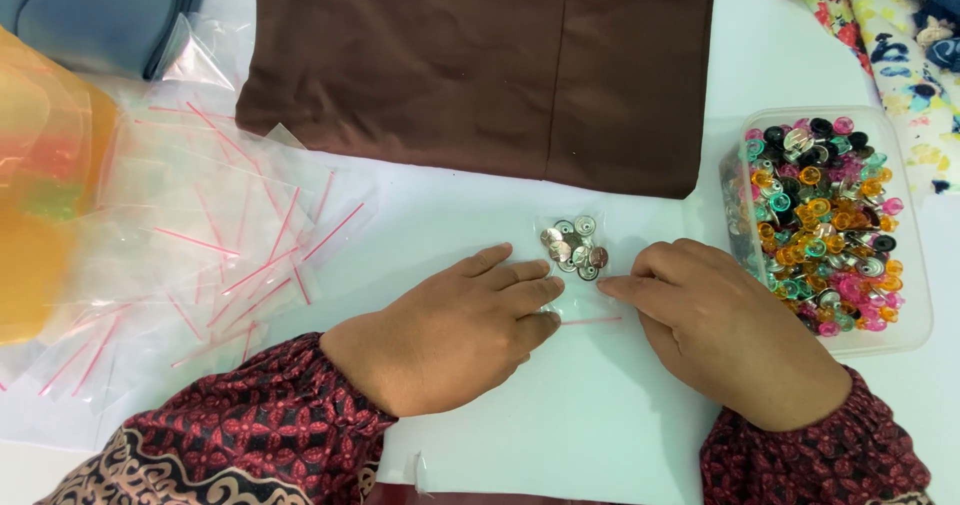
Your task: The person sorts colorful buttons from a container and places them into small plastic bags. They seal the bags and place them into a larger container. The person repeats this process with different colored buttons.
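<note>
A: Two hands on one small bag [572, 265]; the left hand [450, 330] lies flat, fingertips pressing the bag's lower edge to the desk [560, 415]; the right hand [725, 330] pinches that same edge from the other side, fingers curled.

B: So neither grip is released?

A: No; both bear on the bag, the right pinching the pink seal strip, the left holding it flat; the bag sits on the desk between the two hands, just below the brown cloth [480, 65].

B: What is in it?

A: Several silver studs [573, 248], bunched at the top end, away from the seal.

B: And round about?

A: One clear tub [905, 340] of coloured studs just right of the right hand; spare bags [220, 255] heaped well to the left; orange plastic [40, 205] at the far left edge.

B: How would you judge the sealing is best done?

A: Keep the studs away from the strip, I'd say; press along the strip from one end to the other; hold the bag flat so nothing slides under the fingers.
</note>
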